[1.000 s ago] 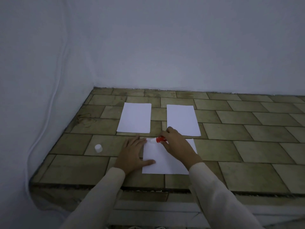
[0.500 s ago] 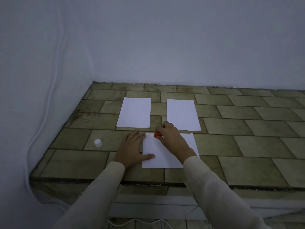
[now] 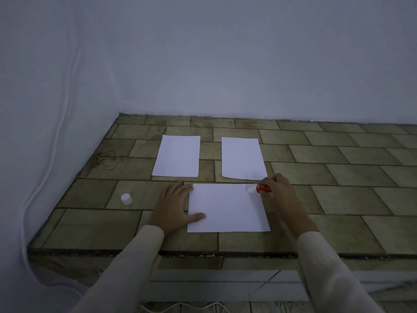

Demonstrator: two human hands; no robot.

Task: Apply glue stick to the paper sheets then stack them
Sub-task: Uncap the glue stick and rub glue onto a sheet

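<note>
Three white paper sheets lie on the tiled ledge: a near sheet, a far left sheet and a far right sheet. My right hand grips a red glue stick, whose white tip touches the near sheet's far right corner. My left hand lies flat at the near sheet's left edge, with its thumb pressing on the paper.
The glue stick's white cap stands on the tiles left of my left hand. Walls close the ledge at the back and left, a white cable runs down the left wall, and the ledge's front edge drops off below the near sheet.
My right hand has swept the glue stick along the near sheet's far edge, from its left corner to its right corner. My left hand stays pressed in place.
</note>
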